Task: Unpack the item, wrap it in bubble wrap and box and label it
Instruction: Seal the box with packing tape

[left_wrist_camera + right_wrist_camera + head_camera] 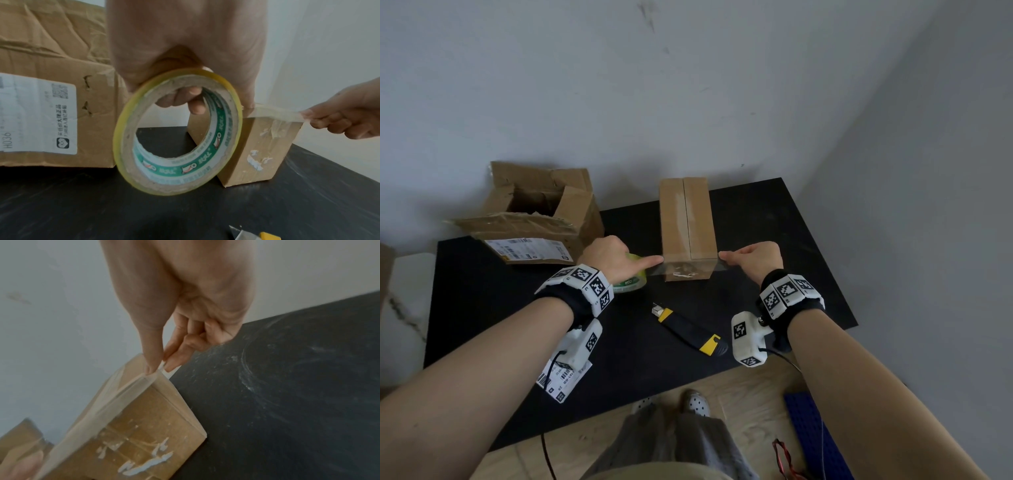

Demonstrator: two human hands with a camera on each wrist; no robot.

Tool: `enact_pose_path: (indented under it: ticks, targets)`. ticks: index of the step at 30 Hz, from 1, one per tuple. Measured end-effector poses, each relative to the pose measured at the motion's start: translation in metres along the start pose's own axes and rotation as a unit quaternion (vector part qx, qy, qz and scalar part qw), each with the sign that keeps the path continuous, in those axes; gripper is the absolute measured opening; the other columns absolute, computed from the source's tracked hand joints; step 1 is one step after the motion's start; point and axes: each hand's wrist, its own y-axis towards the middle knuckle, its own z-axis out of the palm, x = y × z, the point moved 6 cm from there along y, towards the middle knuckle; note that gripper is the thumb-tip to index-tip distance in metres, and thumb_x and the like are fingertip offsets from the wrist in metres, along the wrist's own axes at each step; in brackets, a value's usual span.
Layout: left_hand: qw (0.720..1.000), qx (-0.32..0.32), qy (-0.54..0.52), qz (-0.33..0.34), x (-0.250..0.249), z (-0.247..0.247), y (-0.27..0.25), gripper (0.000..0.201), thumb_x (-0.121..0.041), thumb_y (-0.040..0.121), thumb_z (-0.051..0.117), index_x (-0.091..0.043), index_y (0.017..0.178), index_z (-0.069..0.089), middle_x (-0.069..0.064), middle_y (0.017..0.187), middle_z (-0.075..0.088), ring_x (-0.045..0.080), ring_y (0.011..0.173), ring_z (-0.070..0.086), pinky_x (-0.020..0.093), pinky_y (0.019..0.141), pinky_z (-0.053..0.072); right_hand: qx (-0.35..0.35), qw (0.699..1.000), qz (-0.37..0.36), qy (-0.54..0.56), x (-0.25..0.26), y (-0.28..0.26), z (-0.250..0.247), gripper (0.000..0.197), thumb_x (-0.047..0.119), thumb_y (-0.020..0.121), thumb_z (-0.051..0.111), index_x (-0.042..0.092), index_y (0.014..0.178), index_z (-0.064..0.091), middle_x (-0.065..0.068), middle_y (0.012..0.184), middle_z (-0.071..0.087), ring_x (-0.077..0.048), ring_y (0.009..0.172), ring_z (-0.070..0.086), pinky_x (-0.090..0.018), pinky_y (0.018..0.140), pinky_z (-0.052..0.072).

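A narrow closed cardboard box point(687, 219) point(259, 149) point(144, 426) lies on the black table point(774, 240). My left hand point(609, 257) point(185, 48) grips a roll of clear tape point(631, 282) point(176, 129) at the box's left near corner, fingers through its core and index finger pointing at the box edge. A stretch of tape point(275, 114) point(115, 400) runs across the box's near end. My right hand point(751, 258) point(337, 116) point(185, 313) pinches the free tape end at the right near corner.
An opened, torn carton point(534, 212) point(51, 81) with a shipping label stands at the table's back left. A black and yellow utility knife point(690, 329) point(255, 233) lies in front of the box. A loose label point(561, 380) lies near the table's front left.
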Motion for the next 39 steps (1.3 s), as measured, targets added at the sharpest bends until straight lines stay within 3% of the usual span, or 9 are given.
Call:
enact_pose_path:
  ticks: [3, 13, 18, 25, 29, 32, 35, 37, 39]
  targets:
    - [1.0, 0.011, 0.006, -0.011, -0.001, 0.001, 0.002, 0.071, -0.081, 0.065, 0.05, -0.017, 0.042, 0.032, -0.003, 0.039, 0.028, 0.013, 0.038, 0.032, 0.024, 0.042, 0.025, -0.008, 0.999, -0.018, -0.032, 0.004, 0.0, 0.0, 0.026, 0.037, 0.073, 0.078, 0.012, 0.08, 0.072, 0.003, 0.074, 0.065, -0.008, 0.071, 0.059, -0.02, 0.054, 0.042]
    - [1.0, 0.014, 0.014, -0.005, -0.006, -0.002, 0.002, 0.068, -0.08, 0.066, 0.052, -0.018, 0.045, 0.034, -0.004, 0.041, 0.028, 0.012, 0.037, 0.03, 0.023, 0.041, 0.024, -0.045, 0.995, -0.049, -0.079, 0.009, -0.013, -0.003, 0.023, 0.037, 0.078, 0.074, 0.015, 0.079, 0.066, 0.002, 0.08, 0.062, -0.009, 0.072, 0.059, -0.019, 0.051, 0.04]
    - [1.0, 0.023, -0.002, 0.004, -0.016, 0.0, 0.001, 0.066, -0.078, 0.066, 0.056, -0.016, 0.048, 0.04, -0.002, 0.044, 0.037, 0.013, 0.041, 0.038, 0.024, 0.043, 0.03, -0.116, 0.984, -0.091, -0.097, 0.021, -0.026, -0.001, 0.026, 0.029, 0.083, 0.07, 0.008, 0.095, 0.061, -0.005, 0.116, 0.044, -0.012, 0.077, 0.052, -0.025, 0.066, 0.044]
    - [1.0, 0.011, -0.018, -0.003, -0.019, 0.0, -0.002, 0.064, -0.076, 0.067, 0.057, -0.016, 0.05, 0.042, -0.003, 0.044, 0.037, 0.013, 0.041, 0.039, 0.023, 0.044, 0.031, -0.138, 0.987, -0.038, -0.076, 0.007, -0.027, -0.011, 0.044, 0.026, 0.083, 0.069, 0.009, 0.119, 0.05, -0.01, 0.125, 0.047, -0.023, 0.101, 0.056, -0.027, 0.073, 0.041]
    - [1.0, 0.007, -0.006, 0.007, -0.015, -0.002, -0.005, 0.063, -0.072, 0.073, 0.054, -0.011, 0.062, 0.056, 0.003, 0.055, 0.053, 0.016, 0.05, 0.051, 0.028, 0.05, 0.039, -0.152, 0.979, -0.125, -0.053, 0.013, -0.032, -0.015, 0.035, 0.016, 0.089, 0.06, 0.014, 0.123, 0.054, -0.006, 0.125, 0.055, -0.017, 0.109, 0.057, -0.022, 0.08, 0.044]
    - [0.999, 0.007, -0.043, 0.023, -0.01, -0.005, -0.008, 0.047, -0.054, 0.087, 0.051, -0.009, 0.087, 0.064, 0.007, 0.082, 0.065, 0.021, 0.076, 0.062, 0.034, 0.07, 0.051, -0.087, 0.948, -0.28, -0.127, 0.038, -0.052, 0.013, 0.037, 0.012, 0.092, 0.053, 0.015, 0.128, 0.054, -0.004, 0.134, 0.052, -0.017, 0.121, 0.052, -0.023, 0.095, 0.042]
    - [0.995, 0.013, -0.097, 0.035, -0.003, -0.007, -0.01, 0.027, -0.035, 0.091, 0.052, -0.013, 0.104, 0.06, 0.003, 0.096, 0.06, 0.019, 0.089, 0.059, 0.034, 0.079, 0.049, 0.021, 0.873, -0.403, -0.274, 0.05, -0.076, 0.061, 0.048, 0.014, 0.093, 0.049, 0.014, 0.141, 0.041, -0.004, 0.151, 0.035, -0.018, 0.14, 0.031, -0.033, 0.114, 0.023]
    - [0.991, 0.017, -0.12, 0.051, 0.0, -0.007, -0.011, 0.022, -0.027, 0.09, 0.054, -0.014, 0.106, 0.061, 0.003, 0.1, 0.061, 0.017, 0.091, 0.058, 0.032, 0.078, 0.046, 0.065, 0.84, -0.418, -0.341, 0.044, -0.078, 0.08, 0.055, 0.017, 0.095, 0.047, 0.013, 0.147, 0.028, -0.004, 0.157, 0.021, -0.018, 0.146, 0.015, -0.033, 0.119, 0.012]
    - [0.986, 0.04, -0.148, 0.069, 0.003, -0.004, -0.012, 0.02, -0.022, 0.09, 0.057, -0.015, 0.108, 0.06, 0.003, 0.1, 0.064, 0.017, 0.092, 0.059, 0.029, 0.076, 0.044, 0.084, 0.833, -0.404, -0.368, 0.035, -0.073, 0.087, 0.06, 0.02, 0.096, 0.045, 0.015, 0.15, 0.019, -0.002, 0.159, 0.011, -0.017, 0.147, 0.005, -0.036, 0.121, 0.011]
